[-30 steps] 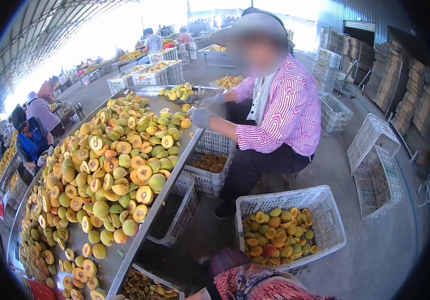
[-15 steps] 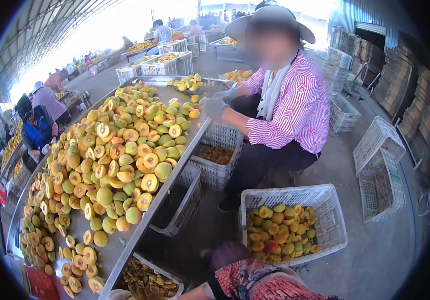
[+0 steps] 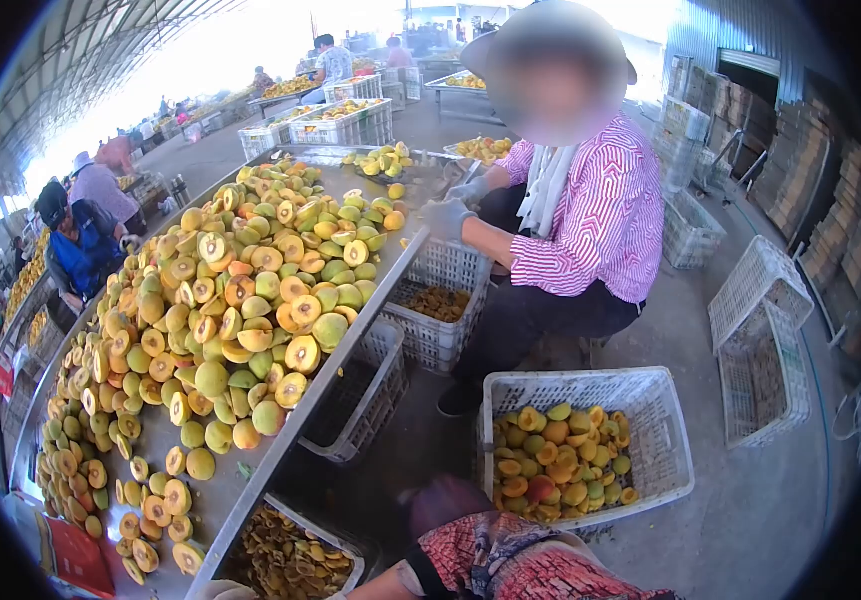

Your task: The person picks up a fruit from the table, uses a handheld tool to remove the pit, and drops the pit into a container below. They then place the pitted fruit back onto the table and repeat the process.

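At the bottom edge, a sliver of my left hand in a pale glove shows by the metal table's near rim; its fingers are cut off. My right forearm reaches in from a red patterned sleeve, and only the glove's edge shows at the frame's bottom. What either hand holds is hidden. Close to both, a crate under the table holds brown scraps of fruit. Halved yellow-green stone fruits, like peaches or apricots, lie heaped on the metal table, many with brown centres showing.
A co-worker in a striped shirt and gloves sits across the table corner. A white crate of fruit pieces stands on the floor at right. Other crates sit under the table edge. Stacked crates stand farther right; more people work behind.
The view has shifted slightly. My left glove sits a little farther left and lower, and less of my right glove shows. The co-worker's head and hands have moved slightly.
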The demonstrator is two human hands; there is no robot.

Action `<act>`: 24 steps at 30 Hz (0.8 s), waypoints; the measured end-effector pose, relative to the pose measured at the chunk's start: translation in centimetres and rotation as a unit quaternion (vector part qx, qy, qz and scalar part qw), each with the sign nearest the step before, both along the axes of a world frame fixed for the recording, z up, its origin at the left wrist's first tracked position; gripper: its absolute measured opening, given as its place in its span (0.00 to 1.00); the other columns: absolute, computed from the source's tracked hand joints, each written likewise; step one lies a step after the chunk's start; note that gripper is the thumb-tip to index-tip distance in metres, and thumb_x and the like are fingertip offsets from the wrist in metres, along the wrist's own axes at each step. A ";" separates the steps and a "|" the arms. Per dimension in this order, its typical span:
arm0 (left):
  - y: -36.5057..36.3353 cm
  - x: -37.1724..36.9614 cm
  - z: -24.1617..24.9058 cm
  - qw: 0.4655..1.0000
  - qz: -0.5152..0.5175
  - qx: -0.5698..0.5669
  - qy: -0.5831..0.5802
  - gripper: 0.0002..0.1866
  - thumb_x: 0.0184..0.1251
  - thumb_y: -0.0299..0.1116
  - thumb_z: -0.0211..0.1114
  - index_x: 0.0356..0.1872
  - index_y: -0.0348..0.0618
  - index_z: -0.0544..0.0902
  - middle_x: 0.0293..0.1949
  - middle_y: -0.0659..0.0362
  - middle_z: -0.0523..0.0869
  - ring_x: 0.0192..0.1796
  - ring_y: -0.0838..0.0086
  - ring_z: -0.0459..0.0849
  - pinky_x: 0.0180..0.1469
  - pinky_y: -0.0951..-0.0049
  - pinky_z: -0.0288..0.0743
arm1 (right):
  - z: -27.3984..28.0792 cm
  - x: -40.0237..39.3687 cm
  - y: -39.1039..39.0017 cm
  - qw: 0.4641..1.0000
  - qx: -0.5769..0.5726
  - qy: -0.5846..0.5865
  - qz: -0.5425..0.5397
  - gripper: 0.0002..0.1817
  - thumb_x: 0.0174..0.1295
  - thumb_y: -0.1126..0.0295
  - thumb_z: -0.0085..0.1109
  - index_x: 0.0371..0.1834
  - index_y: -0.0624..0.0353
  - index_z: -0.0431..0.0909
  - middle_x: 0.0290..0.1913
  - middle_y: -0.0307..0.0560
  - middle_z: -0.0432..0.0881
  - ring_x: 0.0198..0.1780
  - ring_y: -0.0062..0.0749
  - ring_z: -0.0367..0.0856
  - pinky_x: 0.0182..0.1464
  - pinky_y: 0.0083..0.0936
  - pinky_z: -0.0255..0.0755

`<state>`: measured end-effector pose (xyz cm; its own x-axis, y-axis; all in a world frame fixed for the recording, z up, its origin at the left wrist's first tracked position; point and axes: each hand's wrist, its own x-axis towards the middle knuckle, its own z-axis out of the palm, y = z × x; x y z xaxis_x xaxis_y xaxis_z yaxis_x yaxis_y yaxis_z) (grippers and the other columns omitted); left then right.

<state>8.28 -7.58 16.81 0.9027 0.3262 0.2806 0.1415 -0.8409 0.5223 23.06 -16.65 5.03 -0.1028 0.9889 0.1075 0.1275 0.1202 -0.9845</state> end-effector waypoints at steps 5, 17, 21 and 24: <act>-0.3 -0.7 0.1 0.999 -0.015 0.004 0.036 0.13 0.49 0.22 0.70 0.39 0.40 0.82 0.37 0.49 0.83 0.37 0.56 0.82 0.40 0.63 0.77 | -0.4 -1.6 0.7 1.000 0.008 -0.017 0.010 0.14 0.57 0.62 0.57 0.39 0.62 0.74 0.31 0.56 0.81 0.34 0.49 0.82 0.36 0.38 0.75; 0.7 -0.8 -6.0 0.935 0.239 -0.208 -0.156 0.05 0.61 0.20 0.61 0.38 0.34 0.80 0.33 0.55 0.81 0.32 0.74 0.79 0.34 0.76 0.74 | -2.3 -4.9 4.2 0.994 0.084 -0.066 -0.016 0.15 0.58 0.62 0.55 0.42 0.61 0.72 0.34 0.58 0.81 0.37 0.54 0.82 0.39 0.41 0.74; 1.2 1.0 -6.5 0.871 0.283 -0.314 -0.251 0.04 0.66 0.20 0.57 0.39 0.35 0.78 0.27 0.62 0.77 0.25 0.83 0.70 0.26 0.83 0.67 | -1.0 -3.9 5.4 0.990 0.085 -0.104 -0.036 0.14 0.56 0.65 0.55 0.43 0.60 0.70 0.32 0.58 0.80 0.34 0.55 0.81 0.37 0.42 0.74; 1.7 1.8 -8.3 0.809 0.330 -0.366 -0.320 0.05 0.67 0.21 0.56 0.41 0.36 0.78 0.23 0.63 0.74 0.22 0.83 0.67 0.24 0.81 0.65 | -2.2 -4.1 6.2 0.981 0.131 -0.134 -0.049 0.13 0.57 0.66 0.54 0.43 0.60 0.71 0.30 0.58 0.79 0.32 0.56 0.80 0.34 0.42 0.74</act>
<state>10.08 -5.85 8.51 0.2102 0.9682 0.1355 -0.0615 -0.1252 0.9902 18.96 -10.41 2.83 -0.0688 0.9376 0.3410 0.4013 0.3389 -0.8509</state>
